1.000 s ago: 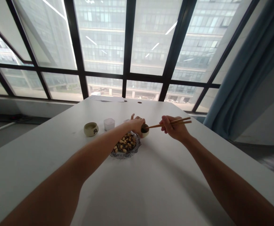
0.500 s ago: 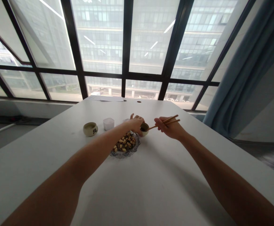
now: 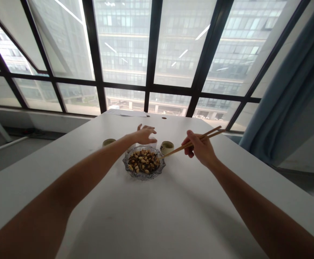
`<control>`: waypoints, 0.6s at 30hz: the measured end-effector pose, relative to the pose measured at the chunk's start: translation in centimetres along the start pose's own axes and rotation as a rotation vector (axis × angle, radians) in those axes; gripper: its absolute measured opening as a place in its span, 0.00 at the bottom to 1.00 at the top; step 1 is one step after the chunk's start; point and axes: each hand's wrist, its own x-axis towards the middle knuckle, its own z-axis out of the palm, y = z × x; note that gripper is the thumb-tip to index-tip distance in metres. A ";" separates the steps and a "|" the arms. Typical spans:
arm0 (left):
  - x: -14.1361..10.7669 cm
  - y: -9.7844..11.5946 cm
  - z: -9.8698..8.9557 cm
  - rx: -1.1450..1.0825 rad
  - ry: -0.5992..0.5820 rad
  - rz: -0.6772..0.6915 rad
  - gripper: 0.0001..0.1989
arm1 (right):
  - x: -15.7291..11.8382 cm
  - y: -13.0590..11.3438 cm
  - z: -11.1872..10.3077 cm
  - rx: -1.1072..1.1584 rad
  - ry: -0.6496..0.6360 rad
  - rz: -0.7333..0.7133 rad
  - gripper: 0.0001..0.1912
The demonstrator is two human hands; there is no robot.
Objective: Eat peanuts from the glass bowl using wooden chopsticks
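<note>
My right hand (image 3: 199, 146) grips a pair of wooden chopsticks (image 3: 182, 146). Their tips point left and down, close to the right rim of a scalloped glass bowl (image 3: 126, 167). Mixed nuts and dark seeds (image 3: 144, 161) fill the bowl. Behind it, my left hand (image 3: 145, 135) is open and empty, its fingers spread above a translucent plastic cup (image 3: 153, 143). Whether the hand touches that cup I cannot tell. A small pale green ceramic cup (image 3: 167, 148) stands upright between the bowl and my right hand. My left forearm partly covers a similar ceramic cup (image 3: 109, 141).
Everything stands on a long white table (image 3: 135, 216). White paper (image 3: 126, 113) lies at its far end, near a round hole (image 3: 164, 118) in the top. Black-framed windows (image 3: 148, 86) rise beyond, and a blue curtain (image 3: 278, 118) hangs at the right.
My left hand has let go of the right ceramic cup and moved left, opening. The chopstick tips have come out of that cup, which now stands upright. The view has shifted slightly.
</note>
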 end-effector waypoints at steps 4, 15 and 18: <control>-5.5 -4.5 -0.9 0.034 0.238 -0.068 0.21 | -0.8 1.2 1.8 -0.039 -0.269 0.182 0.34; -14.1 -9.4 4.0 -0.023 0.615 -0.253 0.21 | -1.9 4.3 4.7 0.083 -0.017 0.018 0.30; -14.4 -9.8 5.2 -0.096 0.685 -0.277 0.23 | -2.3 4.2 4.3 0.131 -0.018 0.068 0.29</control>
